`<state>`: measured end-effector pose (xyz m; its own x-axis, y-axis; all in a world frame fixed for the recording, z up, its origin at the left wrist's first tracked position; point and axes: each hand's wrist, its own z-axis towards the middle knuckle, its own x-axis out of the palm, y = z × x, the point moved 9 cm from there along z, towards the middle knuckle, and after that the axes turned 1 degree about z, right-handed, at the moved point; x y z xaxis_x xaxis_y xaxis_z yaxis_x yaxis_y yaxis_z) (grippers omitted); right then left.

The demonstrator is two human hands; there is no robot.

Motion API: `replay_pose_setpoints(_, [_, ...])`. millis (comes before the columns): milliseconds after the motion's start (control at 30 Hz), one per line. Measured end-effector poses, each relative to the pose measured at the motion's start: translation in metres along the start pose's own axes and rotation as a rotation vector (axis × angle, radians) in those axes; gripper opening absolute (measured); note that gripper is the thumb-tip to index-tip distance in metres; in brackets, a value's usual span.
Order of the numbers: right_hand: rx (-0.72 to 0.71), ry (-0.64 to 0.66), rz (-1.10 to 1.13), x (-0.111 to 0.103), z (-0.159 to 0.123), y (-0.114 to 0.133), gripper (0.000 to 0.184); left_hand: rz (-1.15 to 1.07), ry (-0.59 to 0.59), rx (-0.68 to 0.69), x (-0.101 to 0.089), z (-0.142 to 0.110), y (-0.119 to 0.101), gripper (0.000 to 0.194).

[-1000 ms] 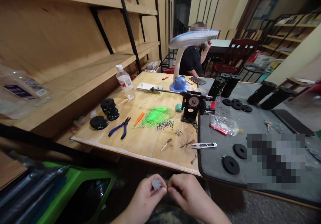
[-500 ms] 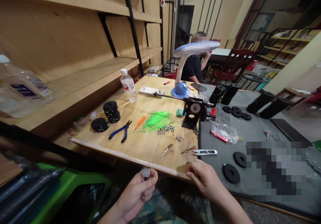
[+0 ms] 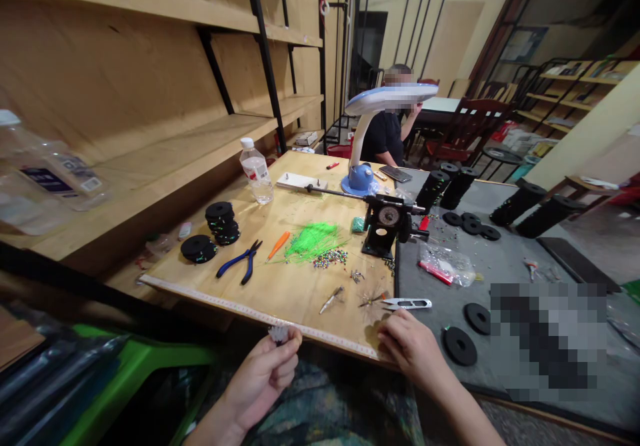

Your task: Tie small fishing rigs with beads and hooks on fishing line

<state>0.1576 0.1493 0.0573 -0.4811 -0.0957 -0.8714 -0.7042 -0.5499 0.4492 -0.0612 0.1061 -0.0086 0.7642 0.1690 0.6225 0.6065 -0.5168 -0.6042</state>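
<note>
My left hand [image 3: 273,369] is closed in front of the table's near edge, pinching a small whitish, spiky bundle [image 3: 279,333] whose exact kind I cannot make out. My right hand [image 3: 411,347] rests at the table edge with its fingers curled down; whatever they pinch is hidden. Just beyond it lie silver thread snips [image 3: 410,303], their blades pointing left toward a small tangle of fine wires [image 3: 373,299]. A thin metallic piece [image 3: 331,299] lies between the two hands, farther in on the wood.
Blue-handled pliers [image 3: 240,261], an orange tool [image 3: 278,246], green strands [image 3: 315,239] and mixed beads [image 3: 331,258] lie on the wooden table. A black winding device [image 3: 387,223] and lamp [image 3: 359,178] stand behind. Black spools [image 3: 461,346] lie right. A person [image 3: 383,136] sits beyond.
My left hand has shifted left and slightly up with the spiky bundle. My right hand has moved a little right and forward, nearer the snips.
</note>
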Motion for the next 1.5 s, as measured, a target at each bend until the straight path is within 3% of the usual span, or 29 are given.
replay_pose_setpoints(200, [0.001,-0.034,-0.059,0.004,0.0,0.006,0.019,0.076,-0.012,0.033,-0.001,0.001,-0.004,0.039])
replay_pose_setpoints(433, [-0.006,-0.08,0.035,-0.006,-0.008,0.005,0.02,0.284,-0.044,0.125,0.007,-0.001,-0.013,0.042])
replay_pose_setpoints(567, [0.026,-0.261,0.058,-0.028,-0.022,0.007,0.018,0.438,-0.084,0.198,0.014,-0.005,-0.024,0.042])
replay_pose_setpoints(667, [0.077,-0.426,0.167,-0.04,-0.032,0.027,0.017,0.574,-0.107,0.28,0.025,-0.01,-0.033,0.035])
replay_pose_setpoints(733, [0.122,-0.433,0.319,-0.032,-0.03,0.043,0.023,0.642,-0.082,0.334,0.037,-0.014,-0.037,0.031])
replay_pose_setpoints(833, [0.12,-0.281,0.54,0.001,-0.016,0.071,0.044,0.672,-0.013,0.377,0.054,-0.017,-0.036,0.026])
replay_pose_setpoints(933, [0.186,-0.184,0.738,0.03,-0.003,0.077,0.04,0.68,0.01,0.409,0.061,-0.018,-0.035,0.022])
replay_pose_setpoints(1033, [0.259,-0.136,0.767,0.045,0.003,0.068,0.021,0.702,-0.006,0.419,0.059,-0.015,-0.031,0.02])
replay_pose_setpoints(1167, [0.309,-0.16,0.749,0.048,0.001,0.052,0.035,0.74,-0.008,0.416,0.052,-0.004,-0.029,0.021])
replay_pose_setpoints(1267, [0.428,-0.18,0.935,0.058,-0.005,0.035,0.039,0.822,-0.09,0.501,0.041,0.006,-0.046,0.021])
replay_pose_setpoints(1400, [0.626,-0.21,1.27,0.08,-0.015,0.016,0.042,1.244,-0.254,0.719,0.03,0.017,-0.084,0.011])
replay_pose_setpoints(1500, [0.704,-0.31,1.429,0.083,-0.021,0.009,0.042,1.567,-0.363,0.788,0.026,0.028,-0.1,0.011])
